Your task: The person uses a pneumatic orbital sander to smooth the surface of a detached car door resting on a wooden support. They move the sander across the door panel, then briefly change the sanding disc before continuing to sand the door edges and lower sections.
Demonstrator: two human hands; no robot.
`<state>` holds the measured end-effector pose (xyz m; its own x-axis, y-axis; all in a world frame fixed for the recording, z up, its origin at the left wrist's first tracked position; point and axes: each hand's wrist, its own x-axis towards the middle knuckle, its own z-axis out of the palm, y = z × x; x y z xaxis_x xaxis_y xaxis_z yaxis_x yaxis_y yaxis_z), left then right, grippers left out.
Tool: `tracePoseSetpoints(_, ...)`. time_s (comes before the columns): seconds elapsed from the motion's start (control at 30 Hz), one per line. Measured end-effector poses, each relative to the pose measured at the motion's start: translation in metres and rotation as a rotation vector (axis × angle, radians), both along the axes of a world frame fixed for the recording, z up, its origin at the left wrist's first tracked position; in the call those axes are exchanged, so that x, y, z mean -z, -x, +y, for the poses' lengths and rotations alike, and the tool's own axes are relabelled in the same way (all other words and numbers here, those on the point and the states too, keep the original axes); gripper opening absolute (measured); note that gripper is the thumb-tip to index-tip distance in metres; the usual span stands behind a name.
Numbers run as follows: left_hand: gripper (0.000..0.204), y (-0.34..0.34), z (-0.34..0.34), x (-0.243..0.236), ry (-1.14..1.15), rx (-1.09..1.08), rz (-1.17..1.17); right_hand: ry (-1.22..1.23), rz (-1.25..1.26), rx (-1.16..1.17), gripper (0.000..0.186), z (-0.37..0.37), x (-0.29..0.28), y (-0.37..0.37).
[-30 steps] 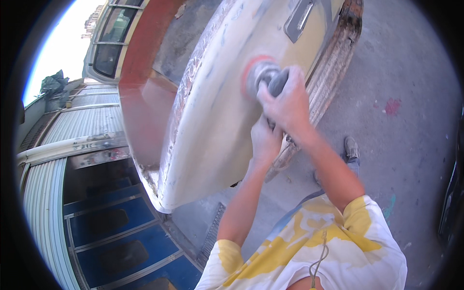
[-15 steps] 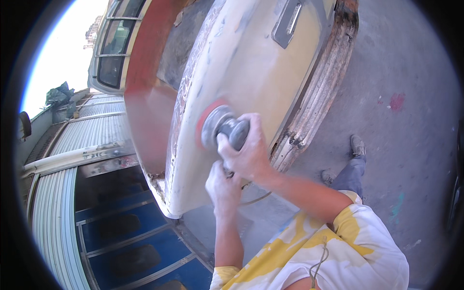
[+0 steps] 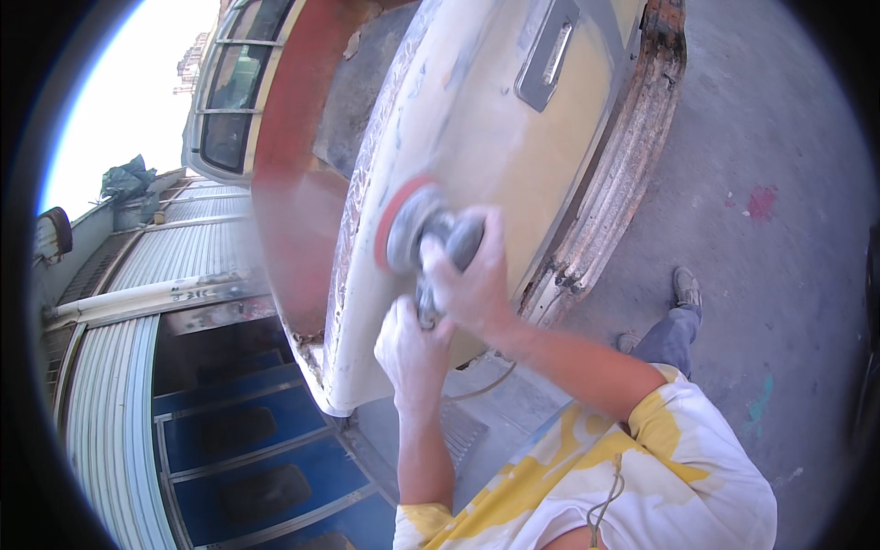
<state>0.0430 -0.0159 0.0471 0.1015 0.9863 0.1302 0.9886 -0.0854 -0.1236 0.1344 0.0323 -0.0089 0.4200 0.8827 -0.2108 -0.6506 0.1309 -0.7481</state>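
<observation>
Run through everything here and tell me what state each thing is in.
Sander: held in both hands, red pad facing the panel; spinning or not, cannot tell.
Right hand: curled over the sander's rounded top.
Left hand: closed around its lower end.
Panel: cream, unevenly coloured.
Metal beam along the panel: rusty.
Floor: marked with red and green patches.

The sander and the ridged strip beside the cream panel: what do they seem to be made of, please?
Sander: probably a metal body, from its dull grey sheen; its darker top could be plastic or rubber.
Ridged strip: likely weathered steel, blotched with rust-brown.
</observation>
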Motion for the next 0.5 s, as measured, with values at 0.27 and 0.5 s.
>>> tracePoseSetpoints(0.27, 0.048, -0.033, 0.042, 0.019, 0.003, 0.057, -0.094, -0.1, -0.097, 0.239, 0.041, 0.036, 0.012, -0.035)
tracePoseSetpoints(0.5, 0.048, -0.101, 0.077, 0.029, -0.018, 0.064, -0.273, -0.102, -0.247, 0.223, 0.041, 0.07, -0.002, -0.116)
